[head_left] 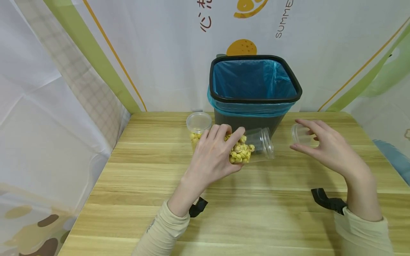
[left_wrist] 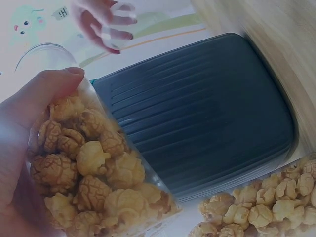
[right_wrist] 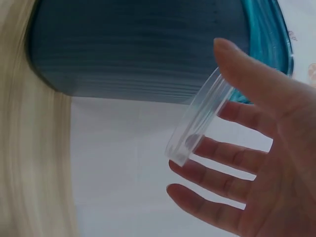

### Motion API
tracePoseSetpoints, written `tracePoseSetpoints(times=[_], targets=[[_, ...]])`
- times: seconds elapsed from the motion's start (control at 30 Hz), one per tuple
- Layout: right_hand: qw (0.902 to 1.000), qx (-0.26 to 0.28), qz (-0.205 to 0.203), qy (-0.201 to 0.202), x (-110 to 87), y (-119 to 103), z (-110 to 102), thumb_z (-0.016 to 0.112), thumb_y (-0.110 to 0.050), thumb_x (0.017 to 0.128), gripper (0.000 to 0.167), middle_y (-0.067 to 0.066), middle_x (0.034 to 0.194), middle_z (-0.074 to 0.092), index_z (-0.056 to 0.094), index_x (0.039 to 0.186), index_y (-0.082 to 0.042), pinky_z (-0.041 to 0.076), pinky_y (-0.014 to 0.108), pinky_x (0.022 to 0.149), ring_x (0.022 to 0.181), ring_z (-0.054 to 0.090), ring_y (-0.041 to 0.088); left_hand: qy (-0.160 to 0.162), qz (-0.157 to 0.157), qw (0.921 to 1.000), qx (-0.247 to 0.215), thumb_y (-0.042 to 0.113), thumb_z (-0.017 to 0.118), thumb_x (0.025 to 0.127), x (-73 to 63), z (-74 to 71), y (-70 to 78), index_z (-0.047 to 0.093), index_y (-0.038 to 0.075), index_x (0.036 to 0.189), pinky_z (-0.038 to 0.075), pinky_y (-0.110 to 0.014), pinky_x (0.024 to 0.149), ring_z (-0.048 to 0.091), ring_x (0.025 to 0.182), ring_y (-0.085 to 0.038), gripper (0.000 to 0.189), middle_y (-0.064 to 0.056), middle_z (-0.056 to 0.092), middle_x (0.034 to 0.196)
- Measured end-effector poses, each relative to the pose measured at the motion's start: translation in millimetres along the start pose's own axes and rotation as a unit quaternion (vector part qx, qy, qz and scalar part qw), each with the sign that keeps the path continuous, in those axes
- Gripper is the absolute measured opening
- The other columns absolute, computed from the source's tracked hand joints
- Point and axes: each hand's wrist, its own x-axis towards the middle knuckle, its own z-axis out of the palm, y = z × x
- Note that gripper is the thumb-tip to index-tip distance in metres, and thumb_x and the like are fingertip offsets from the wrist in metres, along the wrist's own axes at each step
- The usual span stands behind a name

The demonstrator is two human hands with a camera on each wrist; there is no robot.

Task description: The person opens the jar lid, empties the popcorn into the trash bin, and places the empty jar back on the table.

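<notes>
A clear plastic jar (head_left: 257, 144) with caramel popcorn (left_wrist: 94, 173) in its bottom part lies tipped on its side, held in my left hand (head_left: 214, 151). Its uncovered mouth points right, toward my other hand. Between thumb and fingers, my right hand (head_left: 330, 142) holds a clear round lid (right_wrist: 200, 118), apart from the jar and to the right of it. A second jar (head_left: 198, 122) of popcorn, with a clear top, stands behind the left hand, which hides part of it.
Behind the hands stands a dark trash bin (head_left: 250, 121) lined with a blue bag (head_left: 253, 78), near the back edge of the wooden table (head_left: 141, 199). Printed white curtains (head_left: 166, 53) hang behind and beside the table.
</notes>
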Motion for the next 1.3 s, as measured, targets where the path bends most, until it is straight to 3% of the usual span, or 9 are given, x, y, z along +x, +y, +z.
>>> tracePoseSetpoints(times=[0.33,0.97,1.3], targets=[[0.9992,-0.022,0.016,-0.029,10.5,19,14,0.074,-0.048,0.092,0.08,0.027,0.151,0.045,0.042,0.156,-0.015,0.049,0.066,0.085,0.122,0.055,0.045,-0.001,-0.001,1.0,-0.001,0.055,0.087,0.069,-0.3,-0.2,-0.2,0.053,0.023,0.139,0.048,-0.035,0.082,0.055,0.098,-0.023,0.084,-0.005,0.06,0.117],[0.9951,-0.036,0.031,-0.087,23.2,47,38,0.076,-0.042,0.092,0.081,0.037,0.149,0.04,0.041,0.155,-0.008,0.04,0.077,0.099,0.13,0.044,0.058,0.0,0.002,1.0,-0.005,0.054,0.086,0.07,0.8,-2.4,-2.0,0.053,0.023,0.138,0.048,-0.035,0.082,0.055,0.099,-0.023,0.082,-0.005,0.06,0.118],[0.9902,-0.019,0.048,-0.13,17.7,54,51,0.074,-0.044,0.093,0.081,0.037,0.149,0.04,0.039,0.157,-0.009,0.041,0.076,0.098,0.13,0.046,0.06,-0.002,-0.003,1.0,-0.001,0.056,0.087,0.068,0.1,-4.4,-2.8,0.052,0.023,0.138,0.049,-0.034,0.082,0.055,0.099,-0.023,0.084,-0.004,0.06,0.118]])
